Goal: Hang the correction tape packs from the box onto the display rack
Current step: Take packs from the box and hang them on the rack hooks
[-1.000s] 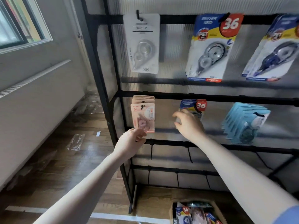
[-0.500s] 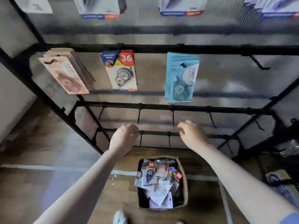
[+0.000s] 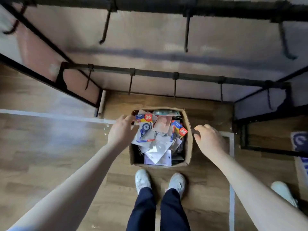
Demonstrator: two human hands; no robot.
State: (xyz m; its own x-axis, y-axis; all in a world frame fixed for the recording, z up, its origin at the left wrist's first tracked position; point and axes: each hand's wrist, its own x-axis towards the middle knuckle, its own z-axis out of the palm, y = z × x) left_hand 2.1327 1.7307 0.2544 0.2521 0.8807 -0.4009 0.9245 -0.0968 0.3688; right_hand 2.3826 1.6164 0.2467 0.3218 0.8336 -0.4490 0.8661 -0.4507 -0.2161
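Left hand (image 3: pixel 120 132) fingers loose, empty, over cardboard box (image 3: pixel 188 144) left rim; right hand (image 3: pixel 209 140) loose, empty, right of it. Best pinch top blue "36" pack (image 3: pixel 144 129) by hang-hole edge.

An open cardboard box (image 3: pixel 188 144) is seen standing on the wooden floor just in front of the black display rack (image 3: pixel 166 75), whose lower bars carry bare hooks. The box is filled with a loose heap of correction tape packs (image 3: pixel 155 139) — flat carded packs lying tilted and overlapping at all angles. One blue-and-white pack (image 3: pixel 144 129) with a red "36" badge is laid on top at the left, a pink pack (image 3: pixel 162 124) beside it, and white packs are piled at the near side.
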